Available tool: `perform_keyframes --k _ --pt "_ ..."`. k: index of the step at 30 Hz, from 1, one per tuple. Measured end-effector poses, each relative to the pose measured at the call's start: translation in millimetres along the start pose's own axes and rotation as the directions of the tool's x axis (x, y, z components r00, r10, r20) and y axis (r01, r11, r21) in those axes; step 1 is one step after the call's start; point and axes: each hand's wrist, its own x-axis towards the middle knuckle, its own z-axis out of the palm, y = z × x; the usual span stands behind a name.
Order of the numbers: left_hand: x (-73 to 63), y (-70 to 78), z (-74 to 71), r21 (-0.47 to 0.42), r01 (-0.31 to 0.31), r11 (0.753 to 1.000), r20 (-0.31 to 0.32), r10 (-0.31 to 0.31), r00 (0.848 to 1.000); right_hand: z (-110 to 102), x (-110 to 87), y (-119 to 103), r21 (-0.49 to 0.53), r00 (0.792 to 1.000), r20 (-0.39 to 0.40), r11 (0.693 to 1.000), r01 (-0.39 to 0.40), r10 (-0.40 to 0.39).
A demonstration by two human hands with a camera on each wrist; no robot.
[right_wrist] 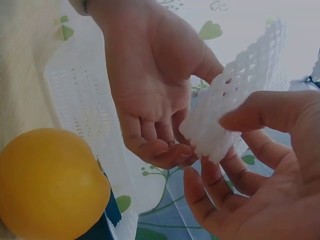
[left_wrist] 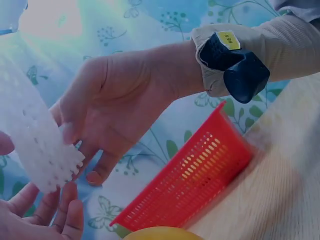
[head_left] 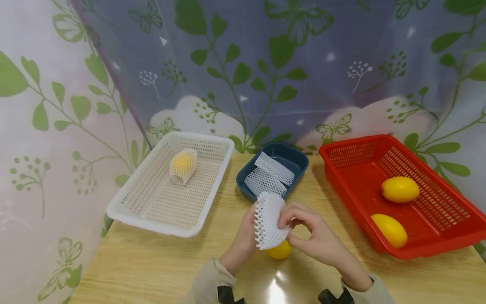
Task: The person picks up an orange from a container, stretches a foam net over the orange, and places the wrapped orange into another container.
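A white foam fruit net [head_left: 270,220] is held up between both hands over the table. My left hand [head_left: 246,236] grips its left side, with the fingers mostly hidden behind the mesh in the head view. On the other side, my right hand [head_left: 317,236] pinches the edge between thumb and fingers. The right wrist view shows the right thumb pressed on the net [right_wrist: 220,117] and its fingers beneath. Just below the net, partly covered by it, a yellow lemon-like fruit [head_left: 279,251] lies on the wooden table [head_left: 152,270].
A white basket [head_left: 205,202] at the left holds one yellow fruit in a foam net [head_left: 184,165]. Behind the hands, a blue tray [head_left: 298,158] contains more foam nets [head_left: 265,182]. The red basket [head_left: 351,207] at the right holds two yellow fruits [head_left: 400,189].
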Motion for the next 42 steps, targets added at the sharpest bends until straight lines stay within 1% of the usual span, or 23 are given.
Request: perform_keyframes --k 1,3,7,10,14,16,21,22,24,28,30,32,33,35,36,37,38,39,40,41,42 --pt "0.4 0.5 0.8 0.017 -0.014 1.000 0.006 0.014 1.000 0 0.6 0 0.015 1.000 0.010 1.000 0.003 -0.003" --pt "1.1 0.8 1.9 0.018 -0.032 0.999 0.008 0.031 0.999 -1 1.8 0 0.072 1.000 0.017 0.997 0.017 -0.018" --pt "0.9 1.5 3.1 0.012 -0.067 0.998 0.035 0.066 0.997 -1 3.3 -2 0.183 0.998 -0.011 0.981 0.066 -0.065" --pt "-1.1 4.0 4.6 0.040 -0.096 0.995 0.068 0.093 0.993 -3 2.4 -2 0.211 0.997 -0.025 0.975 0.074 -0.070" --pt "-4.1 9.2 7.3 0.043 -0.096 0.994 0.079 0.092 0.993 -5 0.6 0 0.210 1.000 -0.025 0.978 0.013 -0.008" --pt "-5.4 11.2 8.1 0.027 -0.087 0.996 0.075 0.084 0.994 -6 0.3 2 0.194 0.999 -0.034 0.981 0.003 0.004" --pt "-7.8 13.1 7.6 -0.007 -0.082 0.997 0.087 0.083 0.993 -6 -0.2 5 0.222 0.997 -0.037 0.973 -0.062 0.072" --pt "-8.1 13.0 7.3 -0.011 -0.080 0.997 0.090 0.081 0.993 -6 -0.6 5 0.242 0.994 -0.035 0.966 -0.090 0.102" --pt "-8.6 12.5 7.0 -0.020 -0.087 0.996 0.096 0.089 0.991 -7 -1.0 4 0.242 0.989 -0.040 0.962 -0.125 0.139" --pt "-7.2 9.4 6.9 -0.017 -0.128 0.992 0.100 0.129 0.987 -8 -2.1 3 0.247 0.981 -0.075 0.956 -0.155 0.179" --pt "-6.1 7.6 6.5 -0.015 -0.149 0.989 0.088 0.149 0.985 -7 -2.0 3 0.273 0.972 -0.099 0.945 -0.180 0.213" --pt "-5.0 6.1 5.9 -0.026 -0.148 0.989 0.069 0.149 0.986 -7 -1.7 3 0.313 0.960 -0.114 0.926 -0.211 0.258" --pt "-4.5 5.6 5.4 -0.039 -0.137 0.990 0.063 0.139 0.988 -7 -1.3 3 0.340 0.954 -0.114 0.913 -0.224 0.277" --pt "-4.2 5.4 4.3 -0.082 -0.088 0.993 0.059 0.093 0.994 -6 -0.6 3 0.425 0.949 -0.084 0.872 -0.241 0.303" --pt "-4.2 5.8 3.8 -0.109 -0.054 0.993 0.064 0.061 0.996 -6 -0.3 3 0.476 0.950 -0.061 0.846 -0.241 0.305" --pt "-4.0 6.2 3.3 -0.147 -0.013 0.989 0.080 0.024 0.997 -7 0.0 4 0.540 0.952 -0.031 0.806 -0.241 0.306" --pt "-4.1 6.8 2.8 -0.180 0.043 0.983 0.096 -0.026 0.995 -7 0.2 4 0.608 0.954 0.004 0.756 -0.241 0.301" --pt "-4.3 7.6 2.4 -0.211 0.106 0.972 0.112 -0.084 0.990 -8 0.4 5 0.673 0.957 0.043 0.700 -0.239 0.286" --pt "-4.4 8.3 1.9 -0.242 0.173 0.955 0.132 -0.145 0.981 -9 0.4 6 0.736 0.960 0.085 0.632 -0.242 0.268" --pt "-4.3 9.0 1.6 -0.267 0.237 0.934 0.152 -0.202 0.968 -10 0.4 7 0.787 0.961 0.121 0.566 -0.246 0.249" --pt "-4.0 9.5 1.2 -0.290 0.300 0.909 0.177 -0.257 0.950 -11 0.5 8 0.827 0.961 0.152 0.503 -0.252 0.231"
